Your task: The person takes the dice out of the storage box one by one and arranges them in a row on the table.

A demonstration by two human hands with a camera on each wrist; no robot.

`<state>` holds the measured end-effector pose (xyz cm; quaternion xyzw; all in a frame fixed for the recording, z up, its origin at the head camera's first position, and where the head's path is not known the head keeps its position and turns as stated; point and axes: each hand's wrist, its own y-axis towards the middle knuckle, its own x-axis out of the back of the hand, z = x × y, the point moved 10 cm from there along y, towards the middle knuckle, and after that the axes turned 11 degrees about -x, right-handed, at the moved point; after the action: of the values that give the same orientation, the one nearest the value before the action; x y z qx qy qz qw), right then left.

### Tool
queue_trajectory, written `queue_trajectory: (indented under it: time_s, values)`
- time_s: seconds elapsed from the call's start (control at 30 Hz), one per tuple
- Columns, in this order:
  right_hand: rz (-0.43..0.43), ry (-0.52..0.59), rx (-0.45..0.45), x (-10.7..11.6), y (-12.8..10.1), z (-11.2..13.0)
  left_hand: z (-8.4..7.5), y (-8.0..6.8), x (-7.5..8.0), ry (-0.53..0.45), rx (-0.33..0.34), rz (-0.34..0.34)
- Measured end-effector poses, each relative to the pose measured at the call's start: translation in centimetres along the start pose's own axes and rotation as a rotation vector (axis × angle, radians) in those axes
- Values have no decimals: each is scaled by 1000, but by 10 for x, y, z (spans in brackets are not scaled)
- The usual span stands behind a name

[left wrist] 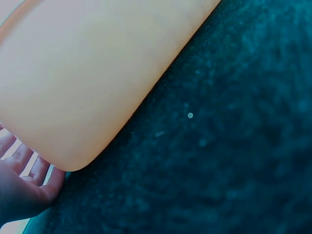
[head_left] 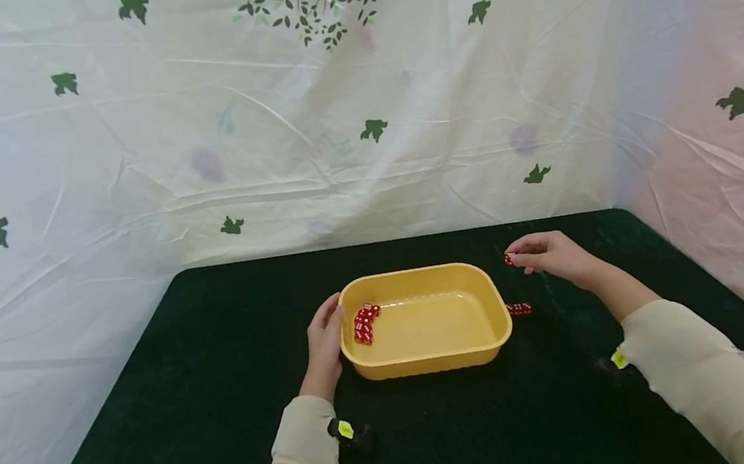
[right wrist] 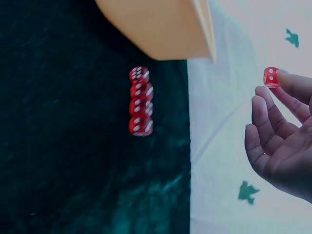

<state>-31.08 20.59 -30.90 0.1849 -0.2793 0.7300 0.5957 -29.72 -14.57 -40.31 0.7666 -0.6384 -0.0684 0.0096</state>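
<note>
**One die pinched above the table, tray steadied**

The right hand (head_left: 549,252) pinches a small red plastic die with white pips (right wrist: 271,77) at its fingertips, raised above the dark green felt tabletop (head_left: 226,402), right of the yellow plastic rectangular tray (head_left: 428,359). The left hand (head_left: 325,342) rests its straight, relaxed fingers against the tray's left wall. A cluster of red dice (head_left: 365,324) lies inside the tray; a short row of red dice (right wrist: 140,101) sits just outside its right rim. The die looks light, hard and smooth, likely to slip; opposite flat faces give the best hold.
</note>
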Motion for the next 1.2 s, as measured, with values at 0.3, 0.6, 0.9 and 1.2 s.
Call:
queue_trajectory:
  time_s: [0.3, 0.6, 0.9, 1.2]
  values:
    - [0, 44, -62, -3, -2, -37, 1, 1, 4, -4, 1, -6]
    - [11, 94, -155, -10, -5, -75, -1, 1, 3, -8, -2, 8]
    - [8, 121, -207, -18, -5, -99, 1, 3, 1, -13, -4, 19]
    - [-2, 103, -225, -22, -7, -104, 1, 5, -1, -21, -7, 28]
